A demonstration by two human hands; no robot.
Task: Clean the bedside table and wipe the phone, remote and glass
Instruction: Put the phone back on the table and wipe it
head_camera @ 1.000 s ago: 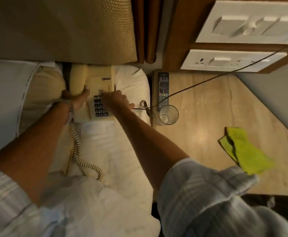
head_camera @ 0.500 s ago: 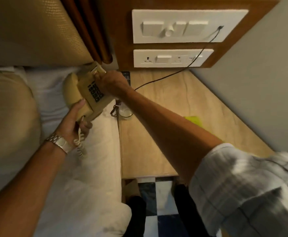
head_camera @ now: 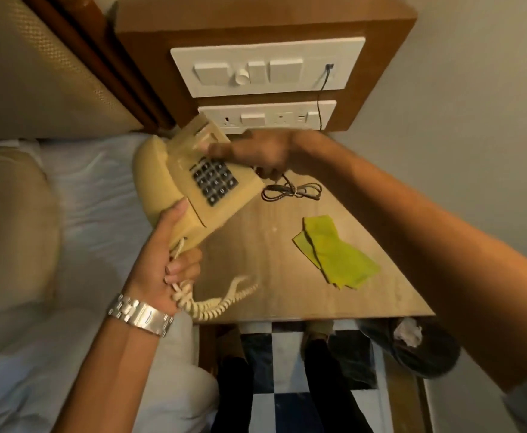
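Note:
A cream desk phone (head_camera: pixel 190 179) with a dark keypad hangs tilted over the left edge of the wooden bedside table (head_camera: pixel 274 276). My left hand (head_camera: pixel 168 254) grips its near end, where the coiled cord (head_camera: pixel 215 303) comes out. My right hand (head_camera: pixel 265 151) holds the phone's far right side, just above a bundled black cable (head_camera: pixel 290 192). A folded yellow-green cloth (head_camera: pixel 334 254) lies on the table to the right of the phone. The remote and the glass are out of sight in this view.
A white bed (head_camera: pixel 93 189) and a beige pillow (head_camera: pixel 12 226) lie to the left. Switch and socket panels (head_camera: pixel 268 70) sit on the wall board behind the table. A dark bin (head_camera: pixel 421 348) stands on the checked floor at the table's near right corner.
Both hands have lifted the phone off the bed and carried it right, over the table edge. The coiled cord now trails onto the tabletop. The view has swung toward the table.

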